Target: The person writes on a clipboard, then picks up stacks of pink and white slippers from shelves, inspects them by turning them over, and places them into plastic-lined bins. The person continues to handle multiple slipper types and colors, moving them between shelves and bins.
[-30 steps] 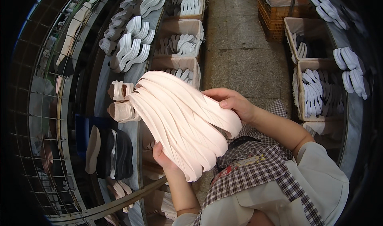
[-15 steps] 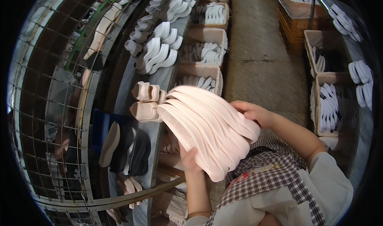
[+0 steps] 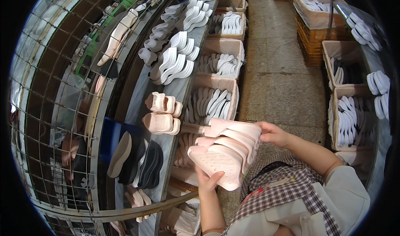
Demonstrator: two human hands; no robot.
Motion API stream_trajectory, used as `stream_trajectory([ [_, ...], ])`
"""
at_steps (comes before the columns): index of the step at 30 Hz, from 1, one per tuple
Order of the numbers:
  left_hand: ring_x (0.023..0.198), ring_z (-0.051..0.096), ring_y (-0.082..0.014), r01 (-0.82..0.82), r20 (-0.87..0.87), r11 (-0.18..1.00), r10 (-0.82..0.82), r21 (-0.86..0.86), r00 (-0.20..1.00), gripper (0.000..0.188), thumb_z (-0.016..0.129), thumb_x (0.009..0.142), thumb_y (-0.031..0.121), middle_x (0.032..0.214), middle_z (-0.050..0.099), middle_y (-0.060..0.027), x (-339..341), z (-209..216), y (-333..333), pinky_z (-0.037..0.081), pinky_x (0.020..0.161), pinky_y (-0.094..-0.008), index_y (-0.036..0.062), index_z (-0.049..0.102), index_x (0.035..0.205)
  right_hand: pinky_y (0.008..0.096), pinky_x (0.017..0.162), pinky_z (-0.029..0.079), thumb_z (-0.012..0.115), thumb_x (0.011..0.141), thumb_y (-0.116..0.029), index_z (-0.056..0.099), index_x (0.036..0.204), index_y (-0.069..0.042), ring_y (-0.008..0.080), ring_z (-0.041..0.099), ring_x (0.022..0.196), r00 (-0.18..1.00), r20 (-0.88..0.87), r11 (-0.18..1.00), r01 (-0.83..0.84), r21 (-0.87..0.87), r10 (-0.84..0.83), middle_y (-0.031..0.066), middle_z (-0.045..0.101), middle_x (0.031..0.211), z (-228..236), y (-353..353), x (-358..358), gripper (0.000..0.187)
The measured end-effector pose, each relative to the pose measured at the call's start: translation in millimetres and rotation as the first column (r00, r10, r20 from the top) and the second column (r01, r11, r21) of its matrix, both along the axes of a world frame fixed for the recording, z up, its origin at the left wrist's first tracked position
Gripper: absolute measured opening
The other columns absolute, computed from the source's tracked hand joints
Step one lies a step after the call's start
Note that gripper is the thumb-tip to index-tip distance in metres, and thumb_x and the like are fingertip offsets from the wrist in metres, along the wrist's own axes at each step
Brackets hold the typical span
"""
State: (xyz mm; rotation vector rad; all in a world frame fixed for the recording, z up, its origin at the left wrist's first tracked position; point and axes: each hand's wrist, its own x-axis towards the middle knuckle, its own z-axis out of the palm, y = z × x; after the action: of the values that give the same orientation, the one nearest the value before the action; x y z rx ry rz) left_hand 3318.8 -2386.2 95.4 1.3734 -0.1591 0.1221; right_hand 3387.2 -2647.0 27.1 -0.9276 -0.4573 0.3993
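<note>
Between my two hands is a stack of pale pink shoe soles, held in front of the checked apron. My left hand grips its near left end, the thumb lying over the dotted face of the front sole. At the far right end, my right hand has its fingers and thumb closed on the soles' edges. Two short stacks of similar pink soles lie on the grey ledge to the left, apart from the held ones.
White soles and dark soles line the ledge. A wire mesh guard stands on the left. Cloth-lined crates of soles flank the aisle, with more crates at right. A curved rail crosses below.
The pink stack has turned and come down toward my body, away from the pink soles on the ledge. Its front sole's dotted face now shows. Both hands still hold it.
</note>
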Motion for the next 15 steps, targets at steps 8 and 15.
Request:
stream_trajectory([
  [8, 0.113, 0.051, -0.0324, 0.112, -0.065, 0.981, -0.123, -0.156, 0.99, 0.083, 0.069, 0.068, 0.009, 0.126, 0.046, -0.0219, 17, 8, 6, 0.044, 0.094, -0.0414, -0.0072, 0.024, 0.136, 0.0369, 0.103, 0.034, 0.057, 0.089, -0.023, 0.037, 0.136, 0.0, 0.0217, 0.042, 0.122, 0.995, 0.095, 0.981, -0.022, -0.195, 0.041, 0.0132, 0.048, 0.128, 22, -2, 1, 0.056],
  [15, 0.115, 0.051, -0.0338, 0.011, -0.358, 0.875, -0.209, -0.485, 0.91, 0.056, 0.042, 0.088, 0.023, 0.129, 0.047, -0.0252, 37, -5, 2, 0.046, 0.095, -0.0416, -0.008, 0.033, 0.134, 0.0402, 0.111, 0.018, 0.057, 0.087, -0.032, 0.031, 0.141, -0.002, 0.0305, 0.02, 0.134, 0.972, 0.219, 0.939, -0.008, -0.343, 0.088, 0.0166, 0.024, 0.139, 50, -2, -2, 0.067],
])
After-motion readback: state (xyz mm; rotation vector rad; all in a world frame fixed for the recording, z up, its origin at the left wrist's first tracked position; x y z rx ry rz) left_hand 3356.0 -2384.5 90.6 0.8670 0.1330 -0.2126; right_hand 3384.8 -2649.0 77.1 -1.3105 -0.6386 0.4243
